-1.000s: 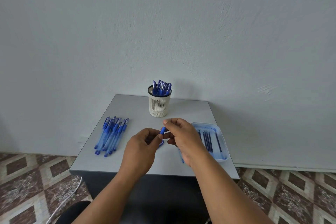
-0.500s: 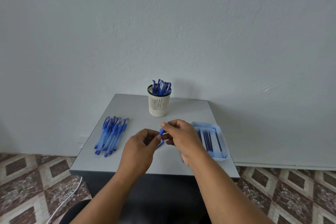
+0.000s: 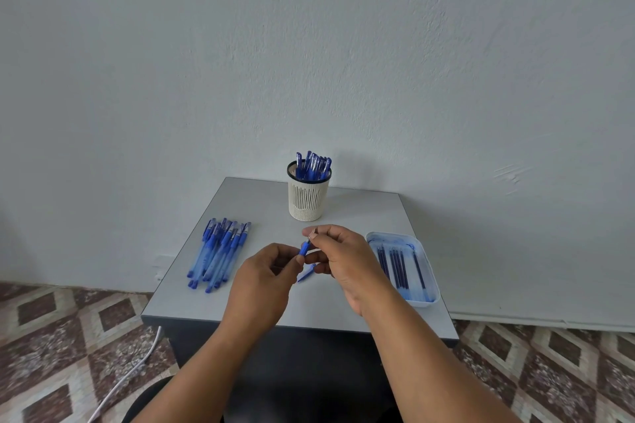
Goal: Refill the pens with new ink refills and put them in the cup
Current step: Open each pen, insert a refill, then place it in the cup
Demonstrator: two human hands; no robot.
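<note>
Above a grey table [image 3: 360, 216], left hand [image 3: 264, 282] and right hand [image 3: 340, 257] pinch one blue pen [image 3: 304, 248] (tip seemingly unscrewed), several in the cup [image 3: 308, 197], a pile [image 3: 220, 254] waiting, refills [image 3: 398, 266] trayed.

Both hands meet over the table [image 3: 360, 213]: the left hand [image 3: 261, 282] grips a blue pen [image 3: 303, 248], the right hand [image 3: 343, 256] pinches its tip. A cup [image 3: 308, 197] of pens stands behind; loose pens [image 3: 220, 252] lie left, a tray [image 3: 431, 271] of refills [image 3: 397, 264] right

Blue pen [image 3: 303, 248] tilted, pinched between both hands.
</note>
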